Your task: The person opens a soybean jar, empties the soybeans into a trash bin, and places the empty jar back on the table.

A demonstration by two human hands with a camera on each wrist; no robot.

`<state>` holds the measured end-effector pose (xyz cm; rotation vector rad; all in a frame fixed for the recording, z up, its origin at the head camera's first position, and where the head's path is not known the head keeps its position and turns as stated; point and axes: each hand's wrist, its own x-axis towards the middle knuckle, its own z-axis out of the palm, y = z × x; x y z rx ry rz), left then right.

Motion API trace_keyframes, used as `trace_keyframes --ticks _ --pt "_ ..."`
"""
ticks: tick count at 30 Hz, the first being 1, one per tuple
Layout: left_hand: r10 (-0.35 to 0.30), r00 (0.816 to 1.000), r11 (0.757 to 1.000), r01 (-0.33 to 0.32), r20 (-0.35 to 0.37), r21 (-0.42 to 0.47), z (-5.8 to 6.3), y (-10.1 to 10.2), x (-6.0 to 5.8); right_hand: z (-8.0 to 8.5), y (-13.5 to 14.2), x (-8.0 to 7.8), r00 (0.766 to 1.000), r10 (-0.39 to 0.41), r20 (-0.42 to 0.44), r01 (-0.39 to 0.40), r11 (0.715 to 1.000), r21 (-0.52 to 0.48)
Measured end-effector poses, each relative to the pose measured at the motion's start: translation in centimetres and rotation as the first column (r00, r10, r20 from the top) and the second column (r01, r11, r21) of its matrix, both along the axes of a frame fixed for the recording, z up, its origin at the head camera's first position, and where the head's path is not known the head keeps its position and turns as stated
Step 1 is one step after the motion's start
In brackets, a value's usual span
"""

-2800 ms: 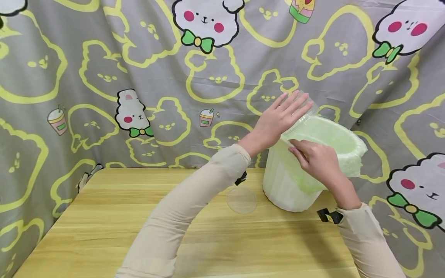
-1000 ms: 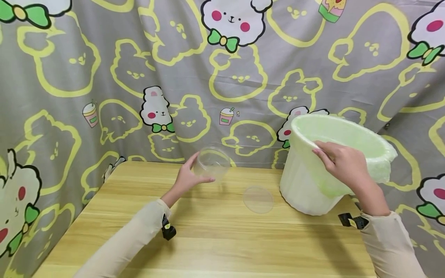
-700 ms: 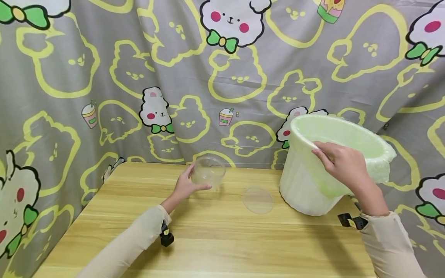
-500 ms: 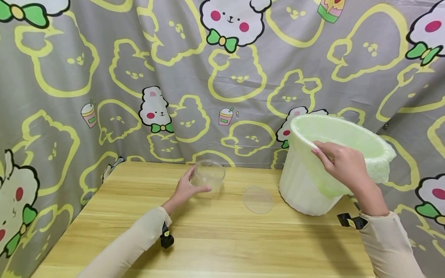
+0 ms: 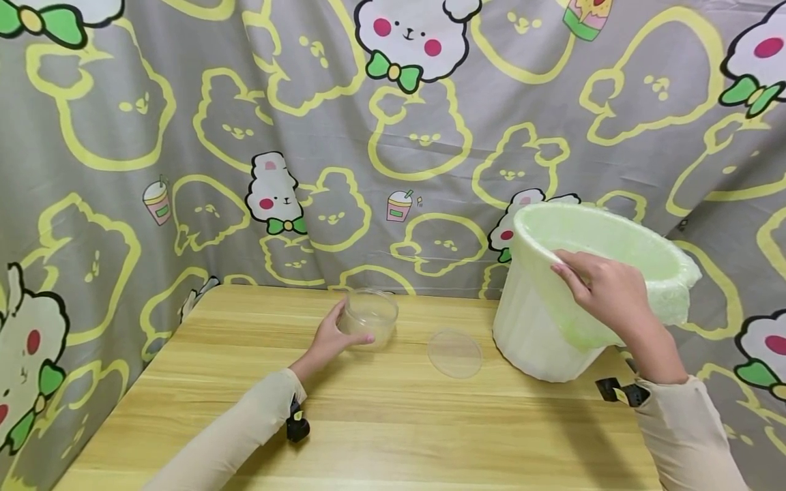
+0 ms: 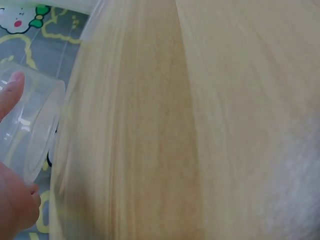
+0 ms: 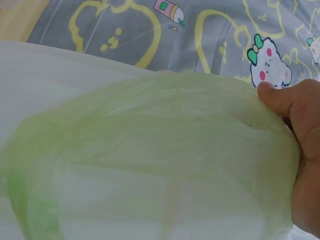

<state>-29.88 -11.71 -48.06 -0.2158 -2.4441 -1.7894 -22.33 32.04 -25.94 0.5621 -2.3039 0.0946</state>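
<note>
My left hand (image 5: 329, 339) grips a clear round plastic container (image 5: 376, 315) by its side, thumb in front, low over the back of the table. In the left wrist view the container (image 6: 37, 120) is cut off by the frame's edge; I cannot tell whether its base touches the wood. A clear round lid (image 5: 456, 353) lies flat to its right. On the right, a white ribbed bin (image 5: 528, 314) leans, lined with a pale green plastic bag (image 5: 666, 300). My right hand (image 5: 604, 286) pinches the bin's near rim over the bag; the bin's inside bottom is hidden.
The wood-grain table (image 5: 393, 423) ends at the back against a grey cartoon-print curtain (image 5: 430, 102), which also hangs along both sides. Black wrist cameras (image 5: 297, 423) sit on both wrists.
My left hand has come away from above the bin with the container, moving left and down to just over the table. The right hand keeps its grip on the rim.
</note>
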Motion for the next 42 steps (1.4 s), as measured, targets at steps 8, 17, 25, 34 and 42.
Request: trace_keyframes --ticks 8,17,25,34,42 --pt "-0.039 0.998 0.999 0.039 0.052 -0.013 -0.4 0.0 -0.1 -0.1 0.1 0.0 1.0 0.012 -0.023 -0.012 1.0 -0.005" --pt "-0.074 0.994 0.997 0.074 0.08 0.005 -0.8 -0.2 0.0 -0.2 -0.1 -0.1 0.998 0.03 -0.052 -0.03 1.0 -0.003" --pt "-0.048 0.99 0.998 0.054 0.133 -0.045 -1.0 0.0 -0.1 -0.3 0.0 -0.3 0.998 0.021 -0.06 -0.02 1.0 0.007" --pt "-0.047 0.989 0.997 0.055 0.143 -0.055 -1.0 0.0 -0.2 -0.4 0.1 -0.4 0.998 0.022 -0.063 -0.022 1.0 0.006" --pt "-0.062 0.992 0.998 0.065 0.108 -0.023 -1.0 -0.1 -0.1 -0.4 0.0 -0.3 0.998 0.01 -0.058 -0.01 1.0 -0.001"
